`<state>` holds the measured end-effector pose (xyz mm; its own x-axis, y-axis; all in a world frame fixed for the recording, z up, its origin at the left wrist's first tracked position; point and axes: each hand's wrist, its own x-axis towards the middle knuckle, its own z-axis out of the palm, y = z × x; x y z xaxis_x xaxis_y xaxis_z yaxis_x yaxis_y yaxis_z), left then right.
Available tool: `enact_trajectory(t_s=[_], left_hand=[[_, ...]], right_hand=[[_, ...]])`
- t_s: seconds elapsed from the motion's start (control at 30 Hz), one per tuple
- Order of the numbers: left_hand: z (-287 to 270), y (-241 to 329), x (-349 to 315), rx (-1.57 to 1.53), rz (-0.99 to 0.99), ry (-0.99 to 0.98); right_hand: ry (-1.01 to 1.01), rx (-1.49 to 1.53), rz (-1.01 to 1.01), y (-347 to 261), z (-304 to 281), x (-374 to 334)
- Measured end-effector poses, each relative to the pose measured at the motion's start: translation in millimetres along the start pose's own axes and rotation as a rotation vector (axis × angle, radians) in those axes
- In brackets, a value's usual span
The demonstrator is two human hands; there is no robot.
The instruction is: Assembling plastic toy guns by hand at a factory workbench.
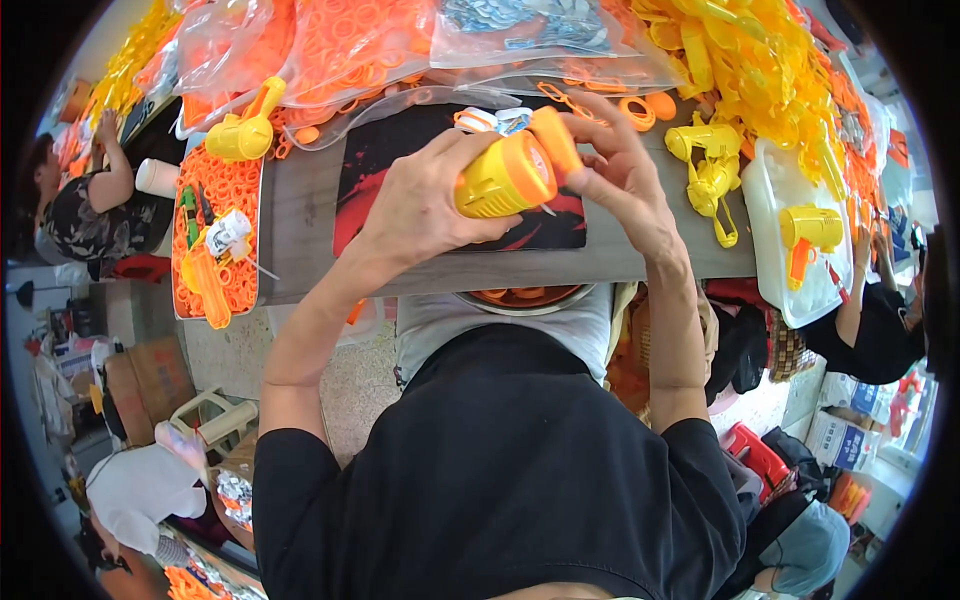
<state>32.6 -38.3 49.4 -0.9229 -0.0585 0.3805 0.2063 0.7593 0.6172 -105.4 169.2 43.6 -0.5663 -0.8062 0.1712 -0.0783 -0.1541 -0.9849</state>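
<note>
Above the mat, my left hand [415,205] is wrapped round a yellow plastic toy gun body [490,188], tilted with its orange-rimmed round end turned to the right. My right hand [622,180] pinches an orange plastic piece [556,142] between thumb and fingers, up against that rimmed end. Whether the piece is joined to the body cannot be made out. Just behind the toy, a small white and blue part [490,120] shows. Beneath both hands lies a black and red mat [375,170] on the grey table [310,250].
At left, a tray of orange rings [245,285] holds tools, with a yellow toy part [240,135] at its back edge. Yellow housings [712,170] and a white bin [775,270] stand right. Bagged orange parts [350,45] and heaped yellow parts [760,70] line the back. Other people sit nearby.
</note>
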Motion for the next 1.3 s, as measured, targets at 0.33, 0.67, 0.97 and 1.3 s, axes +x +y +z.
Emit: enact_trajectory(t_s=[0.33,0.67,0.97,1.3], left_hand=[[8.3,-11.1,12.9,0.047,0.111,-0.026],[-9.7,-44.5,-10.7,-0.751,-0.649,-0.046],[-9.8,-65.5,-10.6,0.009,-0.316,-0.555],[-27.6,-56.7,-73.8,-0.095,-0.335,-0.219]], right_hand=[[-0.080,-0.159,0.101,8.1,-29.8,0.7],[0.085,-0.988,-0.035,62.2,-29.4,-26.3],[0.491,-1.417,-0.100,71.2,-40.5,-13.8],[-0.109,-1.256,-0.462,111.3,5.0,50.4]])
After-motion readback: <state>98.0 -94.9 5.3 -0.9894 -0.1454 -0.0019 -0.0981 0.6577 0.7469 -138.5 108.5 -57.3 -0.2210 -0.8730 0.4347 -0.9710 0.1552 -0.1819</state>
